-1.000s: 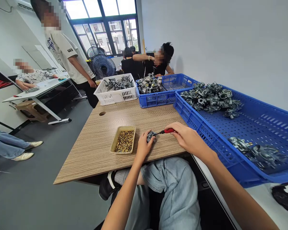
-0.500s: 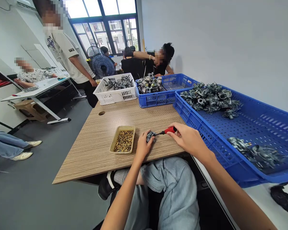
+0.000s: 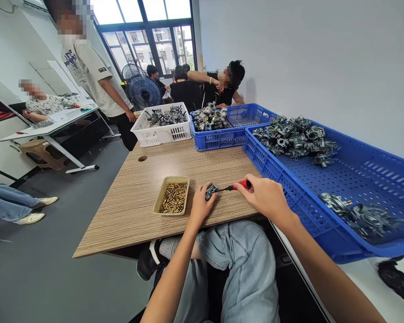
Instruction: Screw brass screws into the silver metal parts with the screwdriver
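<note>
My left hand point(image 3: 202, 202) is closed around a small grey metal carburetor point(image 3: 211, 192), holding it just above or on the wooden table point(image 3: 128, 211). In my right hand point(image 3: 264, 195) is a screwdriver point(image 3: 239, 185) with a red and black handle. Its shaft points left and its tip meets the carburetor; the exact contact spot is too small to make out. Left of my left hand stands a shallow beige tray point(image 3: 157, 204) filled with small brass jets point(image 3: 173, 197).
A large blue crate point(image 3: 350, 179) on the right holds carburetors point(image 3: 296, 137). Behind the table's far edge sit a second blue crate point(image 3: 218, 138) and a white basket point(image 3: 163, 136) with metal parts. Several people are around the room, one standing point(image 3: 97, 76) at the left near a fan point(image 3: 144, 92).
My right hand has turned and its fingers have shifted on the screwdriver handle, with the tip still at the carburetor. My left hand stays put.
</note>
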The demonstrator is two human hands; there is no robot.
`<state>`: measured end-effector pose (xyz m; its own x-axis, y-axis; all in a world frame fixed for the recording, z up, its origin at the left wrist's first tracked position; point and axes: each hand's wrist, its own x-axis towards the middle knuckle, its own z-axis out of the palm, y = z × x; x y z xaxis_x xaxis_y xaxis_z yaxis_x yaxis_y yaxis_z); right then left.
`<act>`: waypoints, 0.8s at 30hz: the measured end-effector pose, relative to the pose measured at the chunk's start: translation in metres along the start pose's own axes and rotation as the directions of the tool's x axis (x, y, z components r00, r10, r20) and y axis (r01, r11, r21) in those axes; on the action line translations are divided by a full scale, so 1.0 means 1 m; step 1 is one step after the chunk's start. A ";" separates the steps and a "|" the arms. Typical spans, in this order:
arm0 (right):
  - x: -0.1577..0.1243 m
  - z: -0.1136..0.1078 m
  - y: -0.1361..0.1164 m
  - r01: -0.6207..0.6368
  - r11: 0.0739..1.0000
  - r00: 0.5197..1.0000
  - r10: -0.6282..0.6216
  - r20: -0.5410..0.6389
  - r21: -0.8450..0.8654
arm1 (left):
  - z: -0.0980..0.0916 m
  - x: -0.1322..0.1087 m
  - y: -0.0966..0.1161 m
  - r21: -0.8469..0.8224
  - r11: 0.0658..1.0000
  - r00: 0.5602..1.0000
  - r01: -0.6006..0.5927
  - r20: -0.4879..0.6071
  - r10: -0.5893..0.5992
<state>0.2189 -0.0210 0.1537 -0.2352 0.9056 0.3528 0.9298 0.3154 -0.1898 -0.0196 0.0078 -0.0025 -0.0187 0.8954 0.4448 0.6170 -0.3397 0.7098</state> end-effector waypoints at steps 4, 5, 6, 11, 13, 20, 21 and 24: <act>0.000 0.000 -0.002 -0.035 0.996 0.999 0.036 0.009 -0.081 | 0.000 0.000 0.000 0.007 1.000 1.000 0.001 -0.001 -0.001; 0.000 -0.001 -0.003 -0.042 0.994 0.999 0.044 0.017 -0.099 | 0.000 0.000 0.000 0.006 1.000 1.000 0.000 -0.001 0.000; -0.001 -0.001 -0.004 -0.049 0.992 0.998 0.052 0.026 -0.115 | 0.000 0.001 0.000 0.004 1.000 1.000 0.000 -0.001 0.000; -0.002 -0.004 -0.011 -0.066 0.982 0.993 0.082 0.082 -0.179 | 0.001 0.001 -0.001 0.017 1.000 1.000 0.018 0.004 -0.018; -0.002 -0.004 -0.013 -0.048 0.981 0.991 0.070 0.112 -0.188 | 0.001 0.000 -0.002 0.027 0.999 1.000 0.021 0.004 -0.021; -0.004 -0.011 -0.009 0.092 0.994 0.967 -0.104 0.233 0.060 | 0.001 0.000 -0.002 0.018 1.000 1.000 0.013 0.000 -0.013; -0.005 -0.012 -0.007 0.114 0.985 0.961 -0.141 0.237 0.127 | 0.001 0.000 -0.002 0.016 1.000 1.000 0.015 0.001 -0.015; -0.009 -0.014 -0.001 0.161 0.948 0.942 -0.231 0.245 0.274 | 0.001 0.000 -0.002 0.008 1.000 1.000 0.016 0.003 -0.016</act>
<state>0.2234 -0.0331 0.1635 -0.5057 0.8493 0.1515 0.7659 0.5228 -0.3743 -0.0200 0.0086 -0.0042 -0.0265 0.9016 0.4319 0.6232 -0.3229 0.7123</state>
